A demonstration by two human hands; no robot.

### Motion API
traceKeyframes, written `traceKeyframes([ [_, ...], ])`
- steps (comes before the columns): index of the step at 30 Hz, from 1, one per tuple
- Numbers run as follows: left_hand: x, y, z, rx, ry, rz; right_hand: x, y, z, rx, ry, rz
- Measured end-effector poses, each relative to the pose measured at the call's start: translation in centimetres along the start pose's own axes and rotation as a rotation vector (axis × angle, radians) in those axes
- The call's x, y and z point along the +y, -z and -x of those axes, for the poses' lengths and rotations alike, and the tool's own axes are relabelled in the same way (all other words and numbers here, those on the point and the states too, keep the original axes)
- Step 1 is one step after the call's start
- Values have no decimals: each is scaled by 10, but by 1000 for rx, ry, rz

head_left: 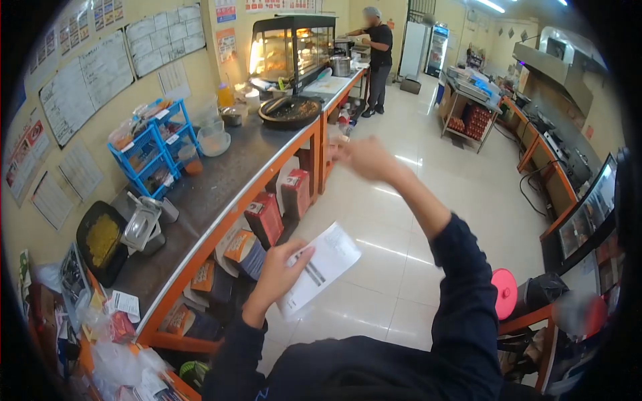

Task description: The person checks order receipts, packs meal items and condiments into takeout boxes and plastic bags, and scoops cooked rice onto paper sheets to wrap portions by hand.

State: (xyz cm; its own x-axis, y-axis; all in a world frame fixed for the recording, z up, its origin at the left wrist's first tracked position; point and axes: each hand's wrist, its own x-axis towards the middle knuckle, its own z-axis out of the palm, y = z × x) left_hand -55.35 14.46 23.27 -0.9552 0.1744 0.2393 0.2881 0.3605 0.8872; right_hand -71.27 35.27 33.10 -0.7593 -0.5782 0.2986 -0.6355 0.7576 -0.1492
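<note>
My left hand (279,271) holds a white printed paper (321,271), its thumb lying on top, over the tiled floor beside the orange-edged counter. Farther forward, my right hand (366,159) is raised and blurred by motion. Its fingers are bent near the counter's edge, and whether something small is between them cannot be made out. The round dark pan (289,112) on the counter lies beyond and left of my right hand. Below the counter, red boxes (265,219) stand on the shelf, nearest to the paper.
The dark counter (221,170) runs along the left, with blue baskets (150,150), a black tray (102,242) and a lit display case (292,50). A person (379,60) stands at its far end. A steel table (468,100) and a stove counter are on the right.
</note>
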Motion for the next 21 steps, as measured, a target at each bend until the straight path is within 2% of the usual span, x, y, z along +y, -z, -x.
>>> traceKeyframes([
  [1, -14, 0, 5, 50, -13, 2, 15, 14, -25, -1, -205, 374],
  [3, -40, -3, 20, 147, -35, 12, 73, 17, -57, 71, -389, 431],
  [5, -44, 3, 36, 216, -28, 1, 117, 26, -78, 14, -689, 178],
  [8, -56, 12, 55, 331, 28, 55, 129, 37, -94, -18, -799, 288],
  [11, -62, 20, 71, 372, 204, 214, 142, 47, -112, 25, -778, 198],
  [14, -63, 29, 83, 437, 176, 83, 149, 46, -126, 2, -732, 222],
  [16, -67, 33, 93, 456, 214, 73, 153, 47, -138, -88, -734, 239],
  [21, -49, 33, 99, 463, 284, 90, 169, 34, -149, -106, -732, 235],
])
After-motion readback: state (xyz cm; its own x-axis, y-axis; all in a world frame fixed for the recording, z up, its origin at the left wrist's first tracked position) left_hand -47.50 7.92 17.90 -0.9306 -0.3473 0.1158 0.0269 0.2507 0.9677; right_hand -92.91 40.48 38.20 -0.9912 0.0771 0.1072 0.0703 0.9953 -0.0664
